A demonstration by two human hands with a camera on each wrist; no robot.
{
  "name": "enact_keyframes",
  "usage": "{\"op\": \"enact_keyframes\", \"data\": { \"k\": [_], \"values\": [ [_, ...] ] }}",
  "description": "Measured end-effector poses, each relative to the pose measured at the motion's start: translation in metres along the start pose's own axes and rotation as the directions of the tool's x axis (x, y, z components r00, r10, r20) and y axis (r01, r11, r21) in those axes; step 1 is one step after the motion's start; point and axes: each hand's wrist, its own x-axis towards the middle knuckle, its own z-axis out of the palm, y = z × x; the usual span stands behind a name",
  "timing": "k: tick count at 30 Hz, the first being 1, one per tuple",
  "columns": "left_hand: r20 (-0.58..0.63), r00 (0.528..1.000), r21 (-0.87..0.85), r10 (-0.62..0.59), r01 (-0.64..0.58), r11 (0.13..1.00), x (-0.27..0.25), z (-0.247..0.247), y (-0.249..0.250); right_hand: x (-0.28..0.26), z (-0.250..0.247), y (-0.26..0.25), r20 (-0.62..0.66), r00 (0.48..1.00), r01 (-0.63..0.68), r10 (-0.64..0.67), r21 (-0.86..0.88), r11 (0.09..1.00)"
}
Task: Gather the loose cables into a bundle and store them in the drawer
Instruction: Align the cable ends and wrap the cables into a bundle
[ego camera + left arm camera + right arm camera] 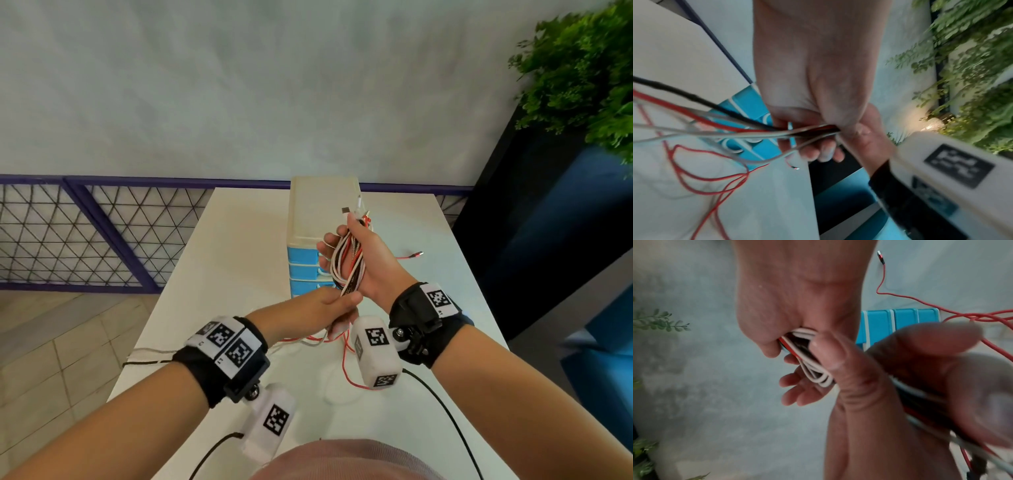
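Observation:
My right hand [337,240] is raised in front of the drawer unit and grips a folded bundle of white, red and black cables [347,263], its fingers curled round it. Just below, my left hand [347,301] pinches the same cables where they leave the bundle. In the left wrist view the strands [735,129] run from the left hand [813,97] down to the table. The right wrist view shows the bundle's loops [813,369] inside the right hand [797,305]. The cream drawer unit [318,209] has blue drawers [303,251], all closed.
Loose cable tails [308,339] and red loops [349,371] trail over the white table [239,260]. A red plug end [417,254] lies to the right of the unit. A dark planter with a green plant [582,68] stands right; a mesh railing [85,233] runs left.

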Motion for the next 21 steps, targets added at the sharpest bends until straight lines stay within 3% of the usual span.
{"op": "enact_keyframes", "data": {
  "k": [6, 10, 21],
  "values": [
    [-0.084, 0.995, -0.218, 0.061, -0.078, 0.973, -0.001, 0.014, -0.024, -0.003, 0.01, -0.001, -0.047, 0.999, -0.015, 0.013, -0.023, 1.0],
    [0.014, 1.0, -0.45, 0.008, -0.001, 0.893, -0.003, 0.004, -0.033, -0.004, 0.007, 0.0, -0.066, 0.998, -0.007, 0.003, -0.062, 0.998],
    [0.222, 0.962, -0.21, -0.162, 0.209, 0.955, -0.015, -0.016, -0.024, -0.002, -0.009, -0.027, -0.14, 0.985, 0.093, -0.101, -0.066, 0.993]
  ]
}}
